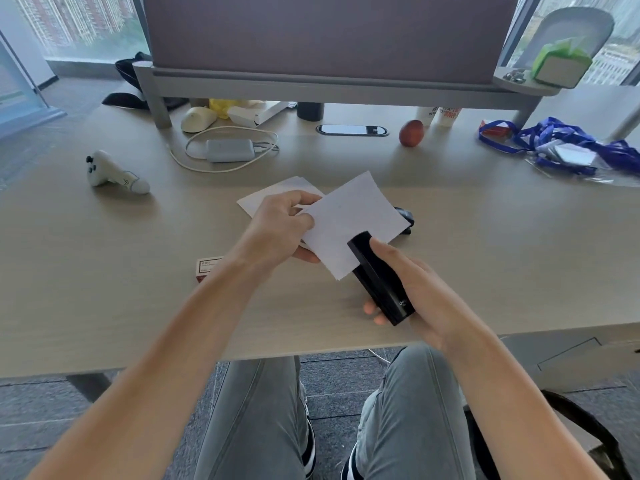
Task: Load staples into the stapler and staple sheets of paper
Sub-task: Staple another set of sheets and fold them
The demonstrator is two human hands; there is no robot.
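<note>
My left hand pinches a small stack of white paper sheets by its left edge and holds it above the desk. My right hand grips a black stapler, thumb on top, with the stapler's front end over the lower right edge of the sheets. More white paper lies flat on the desk behind my left hand. A small red and white staple box sits on the desk under my left wrist. A dark object peeks out behind the held sheets.
A white controller lies at the left. A power bank with a white cable, an apple and blue lanyards lie further back. A grey monitor stand spans the rear. The desk's front edge runs above my knees.
</note>
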